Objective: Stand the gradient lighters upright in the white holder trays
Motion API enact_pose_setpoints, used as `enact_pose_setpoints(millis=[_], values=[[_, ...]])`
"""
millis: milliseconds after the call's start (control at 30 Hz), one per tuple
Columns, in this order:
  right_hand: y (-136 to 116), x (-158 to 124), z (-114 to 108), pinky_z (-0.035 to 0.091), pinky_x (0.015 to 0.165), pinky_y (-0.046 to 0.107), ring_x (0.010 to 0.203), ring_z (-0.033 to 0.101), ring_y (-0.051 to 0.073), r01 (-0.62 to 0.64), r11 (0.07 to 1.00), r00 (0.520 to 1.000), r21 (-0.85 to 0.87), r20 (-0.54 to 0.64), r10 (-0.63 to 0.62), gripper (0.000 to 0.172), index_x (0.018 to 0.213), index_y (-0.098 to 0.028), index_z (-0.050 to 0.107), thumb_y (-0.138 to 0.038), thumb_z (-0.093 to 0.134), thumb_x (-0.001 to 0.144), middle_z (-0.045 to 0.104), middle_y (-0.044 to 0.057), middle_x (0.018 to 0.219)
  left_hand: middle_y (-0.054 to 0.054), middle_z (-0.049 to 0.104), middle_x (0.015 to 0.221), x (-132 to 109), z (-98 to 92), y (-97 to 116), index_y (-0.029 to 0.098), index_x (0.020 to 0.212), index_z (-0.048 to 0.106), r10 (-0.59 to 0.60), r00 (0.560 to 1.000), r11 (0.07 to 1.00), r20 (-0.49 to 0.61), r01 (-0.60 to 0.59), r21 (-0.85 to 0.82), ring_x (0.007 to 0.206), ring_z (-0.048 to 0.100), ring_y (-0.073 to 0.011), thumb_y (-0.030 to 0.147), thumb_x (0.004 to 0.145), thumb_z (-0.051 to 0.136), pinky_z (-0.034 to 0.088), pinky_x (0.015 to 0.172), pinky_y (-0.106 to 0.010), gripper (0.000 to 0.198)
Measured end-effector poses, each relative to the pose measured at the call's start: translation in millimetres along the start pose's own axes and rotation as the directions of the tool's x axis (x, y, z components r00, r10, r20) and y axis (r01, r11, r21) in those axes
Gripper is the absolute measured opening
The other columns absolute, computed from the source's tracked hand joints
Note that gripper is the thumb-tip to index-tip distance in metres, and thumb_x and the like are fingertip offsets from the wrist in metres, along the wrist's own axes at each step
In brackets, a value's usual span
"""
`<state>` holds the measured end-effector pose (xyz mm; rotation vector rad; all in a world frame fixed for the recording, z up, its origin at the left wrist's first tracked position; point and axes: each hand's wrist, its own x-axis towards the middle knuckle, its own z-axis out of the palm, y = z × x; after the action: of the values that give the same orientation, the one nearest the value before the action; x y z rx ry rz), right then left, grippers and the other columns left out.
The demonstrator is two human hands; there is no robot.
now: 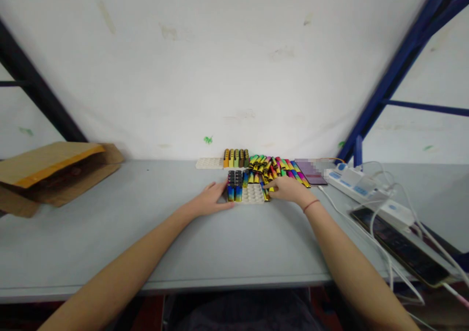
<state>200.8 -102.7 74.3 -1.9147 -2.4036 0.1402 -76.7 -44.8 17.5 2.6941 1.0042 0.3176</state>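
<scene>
A white tray [252, 193] with round hollows lies on the table in front of me. Its left part bears several upright tubes [234, 192] with blue-to-yellow shiny bodies and dark tops. My left hand [210, 200] grips the tray's left end, thumb along the front edge and fingers beside the tubes. At the tray's right end, my right hand [287, 189] has its thumb and forefinger closed on a blue-and-gold tube [267, 197]. Behind the tray and beside that hand lies a pile of loose rainbow-coloured metallic tubes [269, 164].
A second white tray [208, 163] near the wall carries yellow and dark tubes [236, 158] on its right part. To the right are a purple flat case [309, 171], a power strip [377, 199] with white cables, and a phone [403, 245]. An opened brown paper bag [54, 175] lies left.
</scene>
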Motion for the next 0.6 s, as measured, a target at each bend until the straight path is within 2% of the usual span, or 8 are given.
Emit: enact_pose_setpoints(millis=[67, 167, 233, 367, 467, 600], values=[[-2, -2, -2, 0.042, 0.061, 0.023, 0.072, 0.064, 0.018, 0.018, 1.000, 1.000, 0.016, 0.007, -0.018, 0.028, 0.097, -0.022, 0.074, -0.030, 0.055, 0.078, 0.072, 0.006, 0.082, -0.014, 0.036, 0.145, 0, -0.3, 1, 0.014, 0.141, 0.030, -0.002, 1.000, 1.000, 0.001, 0.002, 0.003, 0.132, 0.034, -0.0313, 0.060, 0.084, 0.046, 0.015, 0.112, -0.051, 0.074], [-7, -3, -3, 0.040, 0.058, 0.025, 0.069, 0.064, 0.020, -0.025, 1.000, 1.000, -0.005, -0.016, 0.025, 0.030, 0.076, -0.017, 0.073, -0.041, 0.055, 0.080, 0.070, 0.008, 0.074, -0.014, 0.038, 0.144, 0, -0.9, 1, 0.015, 0.140, 0.031, -0.004, 1.000, 1.000, 0.002, 0.004, 0.005, 0.132, 0.035, -0.0302, 0.060, 0.084, 0.046, 0.014, 0.112, -0.051, 0.074], [-10, -4, -1, 0.041, 0.060, 0.027, 0.072, 0.064, 0.022, -0.089, 0.995, 0.996, -0.037, -0.029, 0.088, 0.030, 0.078, -0.017, 0.071, -0.044, 0.058, 0.078, 0.070, 0.010, 0.078, -0.014, 0.037, 0.144, 0, -1.4, 2, 0.015, 0.141, 0.030, -0.009, 1.000, 1.000, 0.004, 0.009, 0.005, 0.132, 0.035, -0.0297, 0.060, 0.084, 0.046, 0.013, 0.112, -0.050, 0.074], [-15, -6, 3, 0.045, 0.065, 0.031, 0.081, 0.065, 0.027, -0.160, 0.981, 0.987, -0.110, -0.025, 0.158, 0.030, 0.091, -0.013, 0.068, -0.038, 0.060, 0.076, 0.069, 0.016, 0.090, -0.014, 0.034, 0.146, 0, -2.3, 2, 0.015, 0.141, 0.029, -0.005, 1.000, 1.000, 0.008, 0.005, 0.001, 0.134, 0.032, -0.0306, 0.059, 0.084, 0.046, 0.014, 0.112, -0.052, 0.074], [-19, -9, 5, 0.046, 0.067, 0.034, 0.086, 0.065, 0.031, -0.172, 0.974, 0.985, -0.147, -0.027, 0.170, 0.026, 0.093, -0.011, 0.068, -0.027, 0.058, 0.074, 0.069, 0.018, 0.092, -0.014, 0.037, 0.145, 0, -2.6, 2, 0.016, 0.141, 0.029, 0.000, 1.000, 1.000, -0.006, 0.000, -0.014, 0.132, 0.035, -0.0308, 0.058, 0.084, 0.048, 0.014, 0.112, -0.051, 0.074], [-22, -12, 7, 0.046, 0.067, 0.033, 0.086, 0.065, 0.031, -0.147, 0.977, 0.989, -0.153, -0.002, 0.148, 0.029, 0.096, -0.009, 0.067, -0.021, 0.060, 0.070, 0.068, 0.020, 0.093, -0.014, 0.039, 0.143, -1, -1.7, 1, 0.017, 0.141, 0.029, 0.002, 1.000, 1.000, -0.019, -0.002, -0.023, 0.131, 0.037, -0.0299, 0.059, 0.083, 0.049, 0.014, 0.112, -0.050, 0.074]])
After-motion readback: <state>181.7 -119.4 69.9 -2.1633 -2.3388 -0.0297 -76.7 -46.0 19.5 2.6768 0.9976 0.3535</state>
